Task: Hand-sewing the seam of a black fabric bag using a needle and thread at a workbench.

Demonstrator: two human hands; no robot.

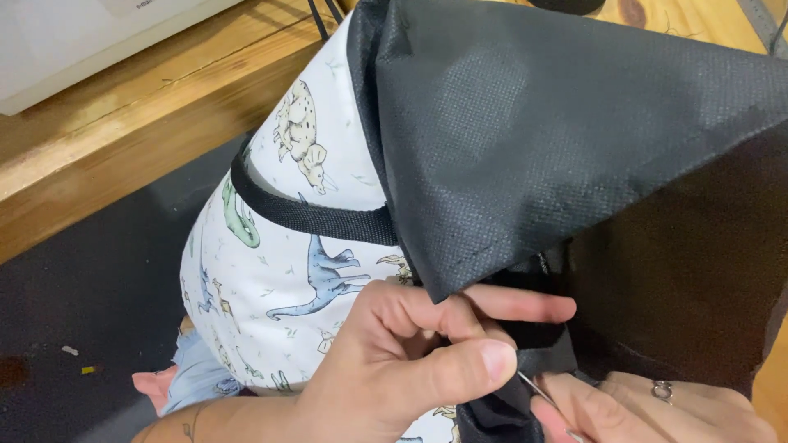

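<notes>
At the far left a white board lies along the top edge of a wooden floor, and below that a dark mat spreads out with a few small scraps on it. Next comes a white bag printed with dinosaurs, bulging upward, with a black strap running across its side; a bit of light blue cloth shows under its lower edge. The left hand rises from the bottom edge, its fingers curled and its thumb pressed against a fold of the black lining, pinching it where the lining meets the printed cloth. This black lining is turned up and out of the bag and fills the upper right of the view. At the lower right, the right hand, wearing a ring, is closed on a thin metal needle whose tip points up toward the left thumb and the pinched black fold.
</notes>
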